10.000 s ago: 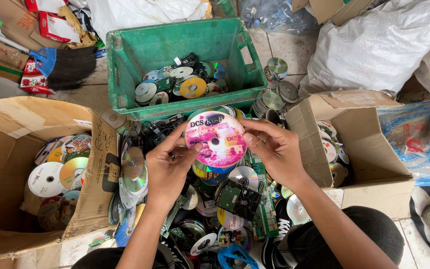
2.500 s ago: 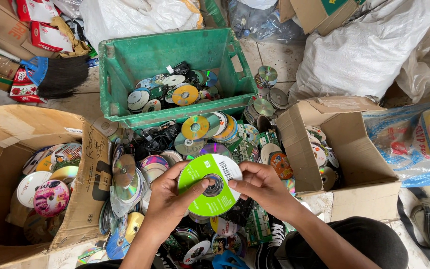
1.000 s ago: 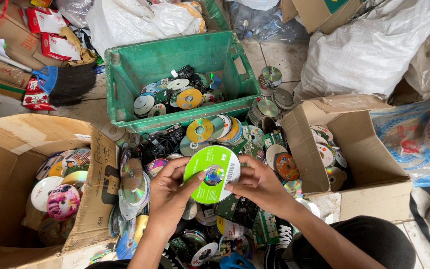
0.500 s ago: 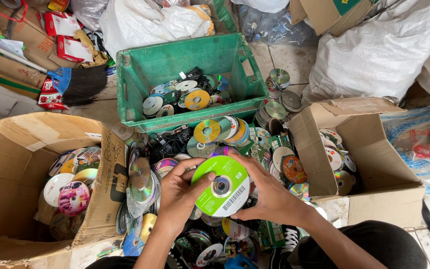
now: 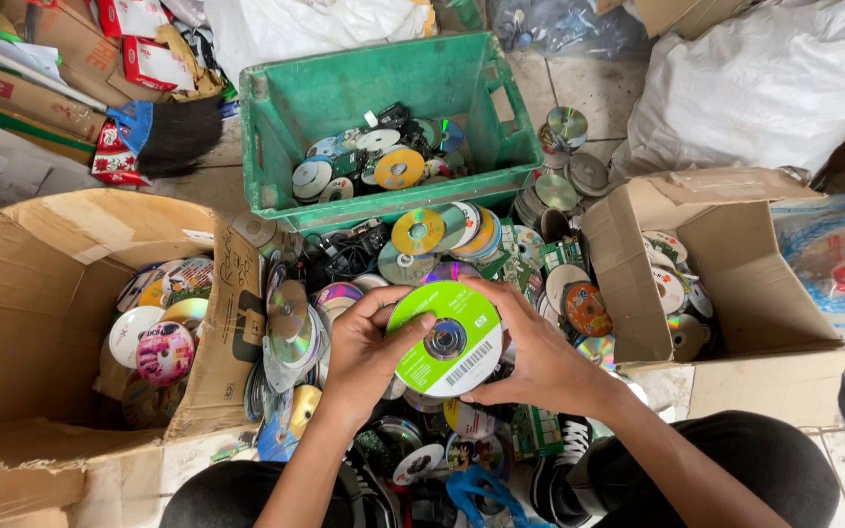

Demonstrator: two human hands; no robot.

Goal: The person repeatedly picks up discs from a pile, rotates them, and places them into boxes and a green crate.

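I hold a green and white disc flat, label up, over a pile of loose discs on the floor. My left hand grips its left edge, thumb on the label. Fingers of my right hand curl round the right edge from above and below. A pink disc lies among others inside the big cardboard box on my left.
A green plastic crate with discs stands beyond the pile. A smaller cardboard box with discs sits to the right. White sacks, flattened cartons and my dark trouser legs surround the spot.
Ten seconds ago both hands held a pink disc; it now lies in the left box. The green disc has since been turned and held a little lower.
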